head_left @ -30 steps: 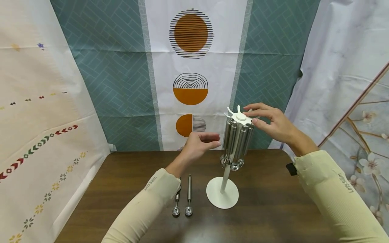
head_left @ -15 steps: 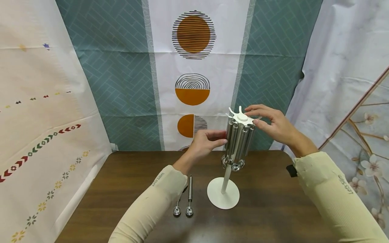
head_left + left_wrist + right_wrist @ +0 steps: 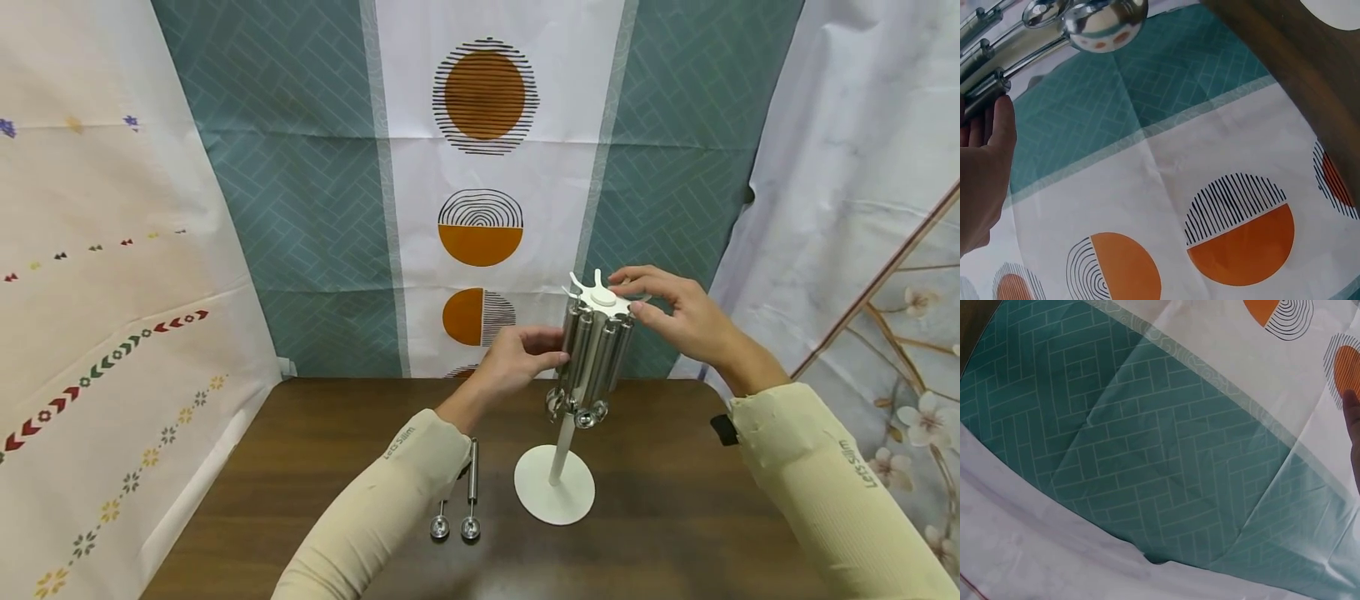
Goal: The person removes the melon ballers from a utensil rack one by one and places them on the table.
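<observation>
A white stand (image 3: 536,493) rises from a round base, with a hooked top that leans to the right. Several steel melon ballers (image 3: 587,354) hang from its hooks, bowls downward. My left hand (image 3: 512,360) pinches the handle of one hanging melon baller (image 3: 991,89) at the left side, thumb in front and fingers behind. At the top, my right hand (image 3: 681,318) holds the edge of the hooked piece between thumb and fingers. In the right wrist view only a bit of that hand (image 3: 1352,422) shows at the right edge; its contact is out of frame.
Two melon ballers lie on the brown table (image 3: 660,492) left of the base: one in full sight (image 3: 473,483), one (image 3: 439,527) partly hidden by my left sleeve. Printed cloths (image 3: 322,208) hang behind and at both sides. A black tag (image 3: 723,430) hangs at my right cuff.
My left hand has moved right from beside the stand and taken hold of a hanging melon baller. The right hand stays at the stand's top. The whole view has shifted slightly.
</observation>
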Demonstrator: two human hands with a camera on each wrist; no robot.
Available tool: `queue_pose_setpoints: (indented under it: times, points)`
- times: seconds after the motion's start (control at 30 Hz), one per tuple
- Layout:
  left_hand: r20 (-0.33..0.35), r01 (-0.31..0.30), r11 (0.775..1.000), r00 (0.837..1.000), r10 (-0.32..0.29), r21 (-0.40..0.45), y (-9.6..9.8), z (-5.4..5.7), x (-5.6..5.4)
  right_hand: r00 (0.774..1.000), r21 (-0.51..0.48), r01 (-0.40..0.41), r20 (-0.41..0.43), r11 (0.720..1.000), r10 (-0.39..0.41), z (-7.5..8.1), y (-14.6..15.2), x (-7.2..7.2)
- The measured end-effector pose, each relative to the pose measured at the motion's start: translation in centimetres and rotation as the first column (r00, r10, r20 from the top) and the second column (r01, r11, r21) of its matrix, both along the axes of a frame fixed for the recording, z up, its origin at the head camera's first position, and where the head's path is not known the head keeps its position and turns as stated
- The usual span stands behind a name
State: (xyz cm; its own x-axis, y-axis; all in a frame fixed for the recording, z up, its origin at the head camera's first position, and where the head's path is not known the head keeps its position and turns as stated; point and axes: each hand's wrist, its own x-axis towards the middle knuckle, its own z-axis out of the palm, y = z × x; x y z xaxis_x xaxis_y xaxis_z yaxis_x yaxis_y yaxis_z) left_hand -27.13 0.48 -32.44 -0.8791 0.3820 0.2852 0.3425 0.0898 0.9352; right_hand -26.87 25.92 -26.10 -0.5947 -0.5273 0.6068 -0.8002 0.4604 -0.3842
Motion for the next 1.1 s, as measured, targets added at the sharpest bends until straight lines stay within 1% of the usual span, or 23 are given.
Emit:
queue_pose_setpoints:
  times: [0.1, 0.23, 0.33, 0.43, 0.57, 0.77, 1.0, 1.1]
  points:
    - [-0.015, -0.003, 1.0, 1.0, 0.003, 0.009, -0.5, 0.1, 0.1, 1.0, 0.0, -0.003, -0.006, 1.0, 0.003, 0.0, -0.1, 0.0]
    - [-0.043, -0.034, 0.999, 0.999, 0.034, 0.005, -1.2, 0.3, 0.4, 1.0, -0.003, -0.001, -0.009, 1.0, 0.001, -0.2, -0.1, 0.0]
    - [-0.051, -0.06, 0.998, 0.997, 0.059, -0.012, -1.7, 0.6, 0.6, 1.0, -0.003, 0.002, -0.009, 1.0, -0.002, -0.2, -0.1, 0.0]
    - [-0.057, -0.073, 0.997, 0.996, 0.072, -0.015, -2.2, 0.8, 0.7, 1.0, -0.003, 0.001, -0.014, 1.0, -0.001, -0.1, -0.1, 0.1]
    - [-0.057, -0.096, 0.995, 0.994, 0.095, -0.013, -2.9, 0.6, 0.8, 1.0, -0.01, -0.004, -0.019, 1.0, 0.004, 0.0, -0.1, 0.1]
    - [-0.03, -0.163, 0.985, 0.986, 0.162, -0.047, -4.3, -0.6, 0.9, 1.0, -0.02, -0.019, -0.019, 1.0, 0.019, 0.1, -0.2, 0.2]
    - [0.01, -0.215, 0.976, 0.976, 0.215, -0.043, -6.5, -2.6, 1.3, 0.999, -0.03, -0.029, -0.022, 0.999, 0.028, 0.0, -0.2, 0.2]
    - [0.008, -0.232, 0.972, 0.973, 0.233, -0.038, -7.5, -3.3, 1.4, 0.999, -0.033, -0.025, -0.022, 0.999, 0.024, 0.1, -0.2, 0.2]
